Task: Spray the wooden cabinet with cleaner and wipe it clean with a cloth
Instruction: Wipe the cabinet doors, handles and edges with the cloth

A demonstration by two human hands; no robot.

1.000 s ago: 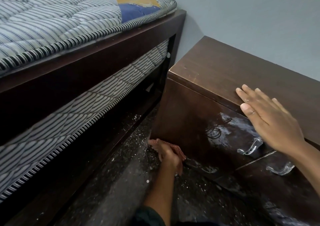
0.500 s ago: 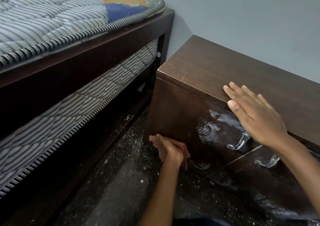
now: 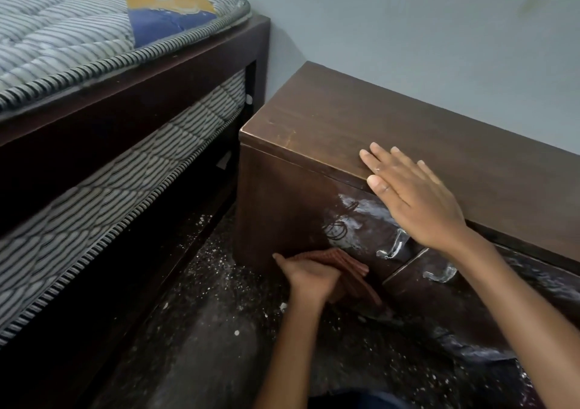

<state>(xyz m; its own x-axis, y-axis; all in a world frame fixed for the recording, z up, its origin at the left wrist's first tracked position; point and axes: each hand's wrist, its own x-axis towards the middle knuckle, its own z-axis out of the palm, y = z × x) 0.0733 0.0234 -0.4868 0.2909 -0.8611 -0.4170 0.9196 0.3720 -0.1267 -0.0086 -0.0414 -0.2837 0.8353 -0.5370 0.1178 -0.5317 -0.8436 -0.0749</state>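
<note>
In the head view the task is sitting at the wiping stage, as I judge it. The left hand (image 3: 309,278) is gripping a reddish ribbed cloth (image 3: 356,269), fingers curled round it, and is pressing it against the lower front of the wooden cabinet (image 3: 314,117). The cabinet is standing directly ahead of both hands, backed against the wall (image 3: 408,32), with its end just beside the bed frame (image 3: 188,73). The right hand (image 3: 411,201) is lying flat, fingers straight and close together, on the cabinet's top front edge, above and to the right of the left hand, seemingly bracing. No spray bottle is showing, so spraying is probably finished for this face. Up and right of the cloth, below the right hand, the dark front is showing pale streaks and a glossy sheen around two clear handles (image 3: 392,248); whether that is wet cleaner or only reflection I cannot tell. The panel left of the cloth is looking dull and even. The top is looking dry, with a pale scuff to the left of the right hand's fingertips. The front's far right stretch and the top are probably waiting to be wiped. The floor (image 3: 219,330) under the left forearm is looking dark and white-speckled.
</note>
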